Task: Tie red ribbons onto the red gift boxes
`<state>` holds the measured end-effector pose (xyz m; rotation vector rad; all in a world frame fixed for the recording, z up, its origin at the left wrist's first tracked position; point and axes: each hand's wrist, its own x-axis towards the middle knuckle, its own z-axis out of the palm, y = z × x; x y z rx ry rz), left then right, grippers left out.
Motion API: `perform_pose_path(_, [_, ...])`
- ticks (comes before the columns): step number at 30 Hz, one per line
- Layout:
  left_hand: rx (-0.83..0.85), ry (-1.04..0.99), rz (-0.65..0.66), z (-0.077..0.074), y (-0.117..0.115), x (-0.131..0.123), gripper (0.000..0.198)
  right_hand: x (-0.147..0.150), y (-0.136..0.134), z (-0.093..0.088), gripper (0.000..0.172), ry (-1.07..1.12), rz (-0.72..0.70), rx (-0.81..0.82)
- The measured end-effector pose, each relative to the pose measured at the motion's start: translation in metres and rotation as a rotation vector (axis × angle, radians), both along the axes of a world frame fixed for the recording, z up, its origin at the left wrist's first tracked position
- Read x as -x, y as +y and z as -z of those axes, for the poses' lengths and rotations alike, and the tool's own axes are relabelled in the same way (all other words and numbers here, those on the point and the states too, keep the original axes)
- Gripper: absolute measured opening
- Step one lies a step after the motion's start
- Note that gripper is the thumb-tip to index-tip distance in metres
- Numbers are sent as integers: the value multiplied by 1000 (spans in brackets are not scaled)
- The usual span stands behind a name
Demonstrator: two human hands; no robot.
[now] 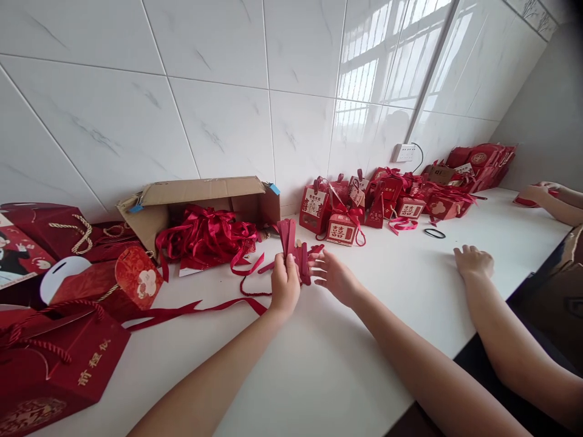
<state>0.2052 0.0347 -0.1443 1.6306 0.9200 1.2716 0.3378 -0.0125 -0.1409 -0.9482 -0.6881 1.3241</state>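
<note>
My left hand (286,285) is closed around a few flat dark-red strips (286,233), which stick up out of the fist. Just to the right, more red strips (304,267) lie in a small loose pile on the white table. My right hand (336,279) reaches to that pile from the right with its fingers spread. Its fingertips are at the edge of the strips; whether they touch cannot be made out. A dark-red twisted cord (255,294) and a long red ribbon (191,308) lie on the table left of my left hand.
An open cardboard box (200,193) holding tangled red ribbons (209,240) stands against the tiled wall. Red gift boxes (68,352) crowd the left; small decorated boxes (342,230) line the back right. A black hair tie (435,233) and another person's hand (474,261) are to the right.
</note>
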Motion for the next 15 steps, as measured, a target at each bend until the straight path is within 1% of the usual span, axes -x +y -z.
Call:
perform_pose_path(4, [-96,95,-64,2,1,3,23,3,-3,0,31,-88,-17,-22])
perform_pose_path(8, [-198,211,-40,3,-4,3,20,6,-7,-4,31,-145,-41,-116])
perform_pose_path(11, [-273,293,-9,3,-11,2,17,11,-9,-5,28,-134,-97,-176])
perform_pose_path(15, [-339,383,9,1,-20,0,14,18,-11,-3,27,-40,-140,-201])
